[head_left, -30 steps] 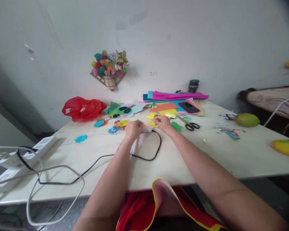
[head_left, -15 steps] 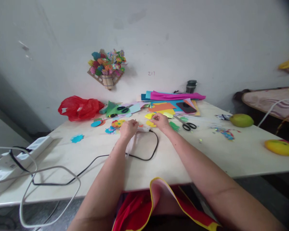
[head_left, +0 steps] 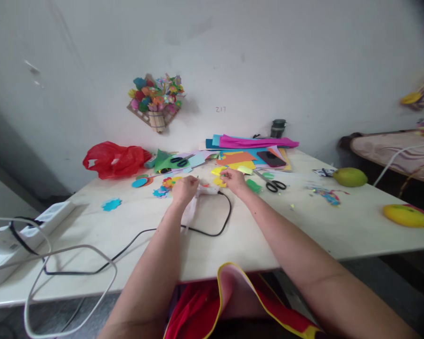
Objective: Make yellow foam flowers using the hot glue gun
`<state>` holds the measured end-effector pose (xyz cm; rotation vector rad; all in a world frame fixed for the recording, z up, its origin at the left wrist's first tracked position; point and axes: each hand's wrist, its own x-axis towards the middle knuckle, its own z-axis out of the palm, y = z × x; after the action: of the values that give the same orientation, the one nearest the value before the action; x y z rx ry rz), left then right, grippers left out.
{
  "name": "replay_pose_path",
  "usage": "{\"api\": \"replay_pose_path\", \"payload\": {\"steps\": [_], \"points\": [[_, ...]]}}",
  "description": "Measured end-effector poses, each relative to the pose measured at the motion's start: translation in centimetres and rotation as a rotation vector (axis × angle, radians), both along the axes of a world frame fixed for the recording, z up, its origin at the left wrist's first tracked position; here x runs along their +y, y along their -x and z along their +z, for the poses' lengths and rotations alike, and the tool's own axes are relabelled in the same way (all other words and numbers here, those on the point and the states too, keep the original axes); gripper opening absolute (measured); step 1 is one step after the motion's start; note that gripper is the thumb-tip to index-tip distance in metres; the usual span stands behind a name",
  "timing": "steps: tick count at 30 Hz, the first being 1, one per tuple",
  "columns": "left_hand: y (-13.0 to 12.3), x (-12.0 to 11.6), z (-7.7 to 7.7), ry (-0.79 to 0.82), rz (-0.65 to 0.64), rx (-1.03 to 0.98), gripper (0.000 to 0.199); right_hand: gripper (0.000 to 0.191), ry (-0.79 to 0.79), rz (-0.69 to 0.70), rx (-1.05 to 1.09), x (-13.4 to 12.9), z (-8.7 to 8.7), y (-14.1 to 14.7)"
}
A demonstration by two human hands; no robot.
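Observation:
My left hand (head_left: pixel 185 189) is closed in a pinch over the middle of the table, beside yellow and red paper flowers (head_left: pixel 171 182); what it pinches is too small to name. Fingers pressed together, my right hand (head_left: pixel 233 181) is near yellow paper pieces (head_left: pixel 218 171); its fingers hide whatever they grip. Between the hands lies a white glue gun (head_left: pixel 208 190) with a black cable (head_left: pixel 229 212). Black-handled scissors (head_left: pixel 275 185) rest right of my right hand, next to a green piece (head_left: pixel 253 185).
Coloured sheets (head_left: pixel 238 159) and a phone (head_left: pixel 271 159) lie at the back. A red plastic bag (head_left: pixel 116 160) is at the back left, a power strip (head_left: pixel 49 223) at the left. Two fruits, one green (head_left: pixel 349 177) and one yellow (head_left: pixel 405 215), sit at the right.
The view has shifted slightly. The green bit at my right fingertips no longer shows. Both hands remain in nearly the same places, still closed.

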<state>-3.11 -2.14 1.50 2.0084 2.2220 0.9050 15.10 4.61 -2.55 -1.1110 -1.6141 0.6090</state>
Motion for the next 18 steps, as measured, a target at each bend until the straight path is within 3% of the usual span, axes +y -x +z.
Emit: {"api": "replay_pose_path", "payload": {"steps": [3,9,14,18], "points": [[0.05,0.02,0.01,0.012,0.001,-0.002,0.028,0.012,-0.006,0.022,0.002,-0.06,-0.01,0.10],[0.08,0.01,-0.04,0.030,0.015,-0.008,0.029,0.040,0.021,0.022,-0.016,-0.77,0.41,-0.27],[0.21,0.18,-0.26,0.039,0.024,-0.016,0.028,0.017,0.053,0.029,0.010,-0.31,0.06,0.05],[0.20,0.35,-0.52,0.020,0.035,-0.042,0.029,0.019,0.054,0.058,0.070,-0.57,0.35,0.24]]}}
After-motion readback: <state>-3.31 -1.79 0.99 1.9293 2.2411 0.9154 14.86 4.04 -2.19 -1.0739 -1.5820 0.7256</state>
